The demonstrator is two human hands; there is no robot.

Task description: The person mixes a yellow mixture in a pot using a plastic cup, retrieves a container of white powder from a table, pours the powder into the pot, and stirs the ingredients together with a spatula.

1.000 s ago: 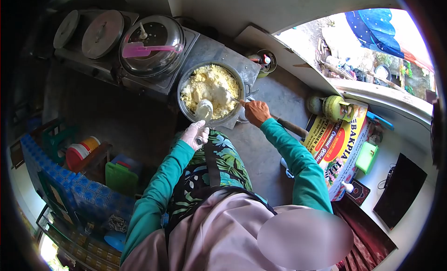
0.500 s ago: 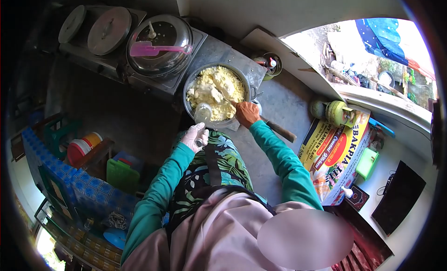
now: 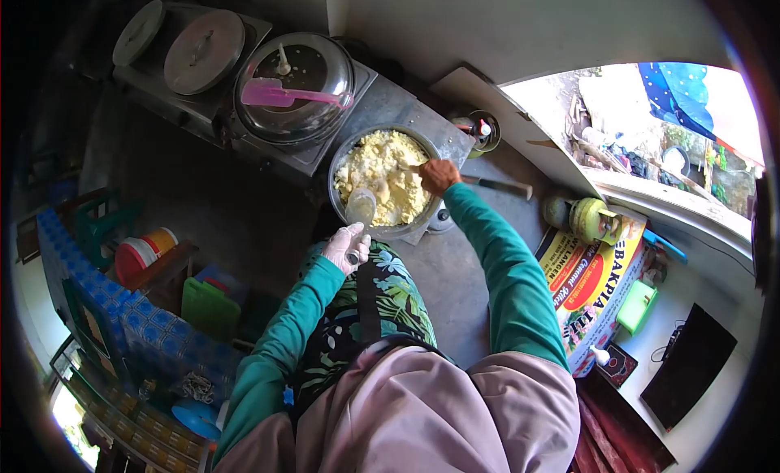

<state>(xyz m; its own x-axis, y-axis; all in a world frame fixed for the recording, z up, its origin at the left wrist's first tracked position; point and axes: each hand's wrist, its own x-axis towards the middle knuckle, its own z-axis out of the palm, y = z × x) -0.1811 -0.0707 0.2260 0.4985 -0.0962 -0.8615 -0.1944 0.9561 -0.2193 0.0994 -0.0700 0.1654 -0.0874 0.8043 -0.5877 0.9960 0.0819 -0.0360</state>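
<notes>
A round metal pot [image 3: 335, 174] holds a crumbly yellow and white mass [image 3: 388, 168]. My left hand [image 3: 345, 249], in a clear glove, is closed round the handle of a ladle [image 3: 361, 206], whose rounded end rests over the near left part of the mass. My bare right hand [image 3: 439, 177] grips a long-handled spatula [image 3: 504, 187] at the pot's right rim. Its handle sticks out to the right past my hand, and its front end is mostly hidden by my fingers and the mass.
Left of the pot, a domed metal lid [image 3: 292, 123] carries a pink spatula [image 3: 276, 93]. Two flat lids [image 3: 204, 52] lie farther left. A green gas cylinder [image 3: 591, 221] and a printed banner [image 3: 597, 290] are at the right.
The view has shifted, with the pot now lower and farther right. My right hand has moved up along the pot's right rim with the spatula. The left hand still holds the ladle.
</notes>
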